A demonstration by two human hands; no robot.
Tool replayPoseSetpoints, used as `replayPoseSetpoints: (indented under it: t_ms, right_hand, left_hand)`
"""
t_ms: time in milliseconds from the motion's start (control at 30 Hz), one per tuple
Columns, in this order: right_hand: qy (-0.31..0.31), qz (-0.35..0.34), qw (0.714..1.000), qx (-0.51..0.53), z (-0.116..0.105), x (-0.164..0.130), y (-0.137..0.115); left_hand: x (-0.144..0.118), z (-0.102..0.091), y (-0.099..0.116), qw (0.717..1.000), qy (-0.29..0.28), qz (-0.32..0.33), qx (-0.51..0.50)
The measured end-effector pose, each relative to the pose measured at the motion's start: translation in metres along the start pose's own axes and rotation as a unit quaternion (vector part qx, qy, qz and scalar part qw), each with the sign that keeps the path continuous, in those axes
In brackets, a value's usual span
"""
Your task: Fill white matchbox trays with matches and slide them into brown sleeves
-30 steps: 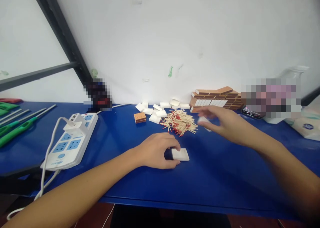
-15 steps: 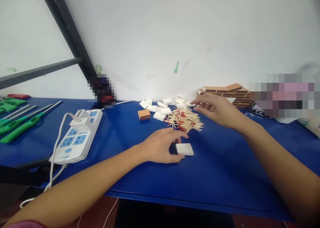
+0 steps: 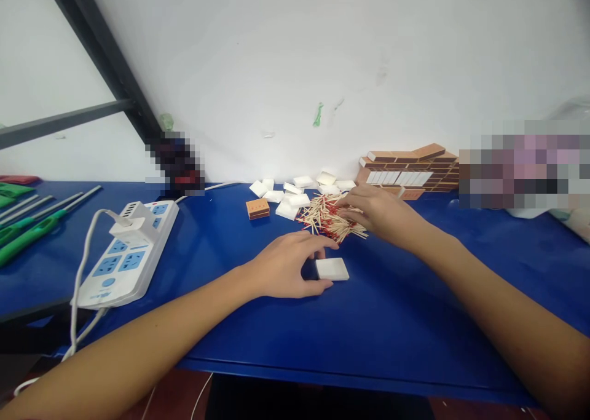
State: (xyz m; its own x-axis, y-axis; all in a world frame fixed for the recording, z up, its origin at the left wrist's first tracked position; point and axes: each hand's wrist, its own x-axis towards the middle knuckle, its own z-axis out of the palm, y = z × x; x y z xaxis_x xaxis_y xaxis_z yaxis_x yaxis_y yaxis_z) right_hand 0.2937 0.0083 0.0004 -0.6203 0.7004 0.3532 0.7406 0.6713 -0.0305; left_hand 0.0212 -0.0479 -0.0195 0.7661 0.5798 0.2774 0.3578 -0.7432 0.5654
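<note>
My left hand [image 3: 292,266] rests on the blue table with thumb and fingers around a small white matchbox tray [image 3: 334,269], gripping it by its left end. The tray lies flat with its hollow side up. Just beyond it spreads a loose pile of red-tipped matches [image 3: 318,214]. Over the pile's right side reaches my right hand [image 3: 375,211], its fingers touching the matches and a gap showing between thumb and forefinger. Several more white matchbox trays [image 3: 299,200] lie behind the pile. To their left sits an orange-brown matchbox [image 3: 257,209].
Stacked matchboxes [image 3: 442,169] stand against the wall at the back right. A white power strip [image 3: 129,254] with a plug and cable lies left of my forearm. Green-handled rods [image 3: 37,235] are at the far left. The table's front edge [image 3: 322,380] runs below my arms.
My right hand has come down and left, from above and beside the matches onto the pile. My left hand stays at the white tray. The whole view has shifted slightly.
</note>
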Motion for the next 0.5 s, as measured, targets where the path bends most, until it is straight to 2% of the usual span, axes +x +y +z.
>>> replayPoseSetpoints:
  t_ms: [167, 333, 500]
  right_hand:
    - [0.001, 0.01, 1.0, -0.018, 0.0057, -0.0031, 0.0036]
    - [0.015, -0.011, 1.0, -0.019, 0.0061, -0.0053, 0.0032]
    - [0.059, -0.013, 0.998, -0.005, 0.0029, -0.006, 0.003]
  left_hand:
    - [0.0006, -0.0017, -0.0022, 1.0, -0.003, -0.004, 0.01]
    - [0.0022, -0.004, -0.003, 1.0, 0.004, -0.017, 0.02]
    - [0.0019, -0.0058, -0.0075, 0.999, 0.018, -0.031, 0.02]
